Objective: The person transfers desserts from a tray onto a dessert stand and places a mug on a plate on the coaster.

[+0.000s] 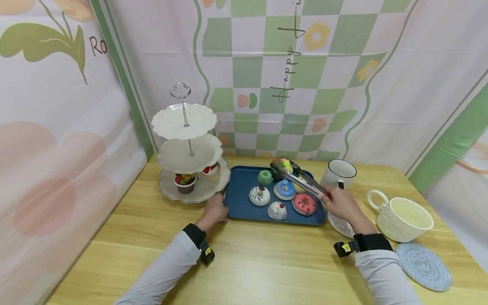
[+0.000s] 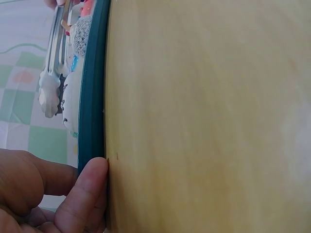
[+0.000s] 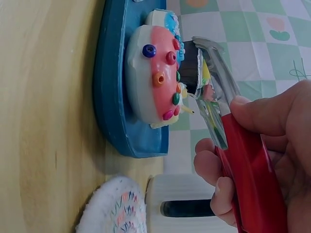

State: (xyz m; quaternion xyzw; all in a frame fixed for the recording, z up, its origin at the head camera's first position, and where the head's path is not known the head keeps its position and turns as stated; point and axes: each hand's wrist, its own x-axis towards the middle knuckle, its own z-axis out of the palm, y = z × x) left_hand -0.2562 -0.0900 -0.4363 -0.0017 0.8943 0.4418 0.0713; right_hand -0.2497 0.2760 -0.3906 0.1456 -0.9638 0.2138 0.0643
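My left hand (image 1: pixel 214 209) pinches the front left corner of the blue tray (image 1: pixel 237 208); in the left wrist view its thumb and fingers lie at the rim. Red-handled metal tongs (image 3: pixel 252 170) are gripped in my right hand (image 1: pixel 343 205). Their tips reach over the tray's back right part, on either side of a dark dessert cup (image 3: pixel 193 70) with colourful fruit on top. Also on the tray are a pink donut (image 1: pixel 304 204), a blue donut (image 1: pixel 284 189), a white striped donut (image 1: pixel 259 195), a small green donut (image 1: pixel 264 177) and a white cake with a red berry (image 1: pixel 277 211).
Left of the tray stands a three-tier white stand (image 1: pixel 189 157), with a fruit cup (image 1: pixel 185 186) and another dessert (image 1: pixel 212 173) on its bottom tier. Rightward are a white mug (image 1: pixel 340 170), a cream cup (image 1: pixel 406 222), a pale coaster (image 1: pixel 340 225) and a blue-grey coaster (image 1: pixel 423 267).
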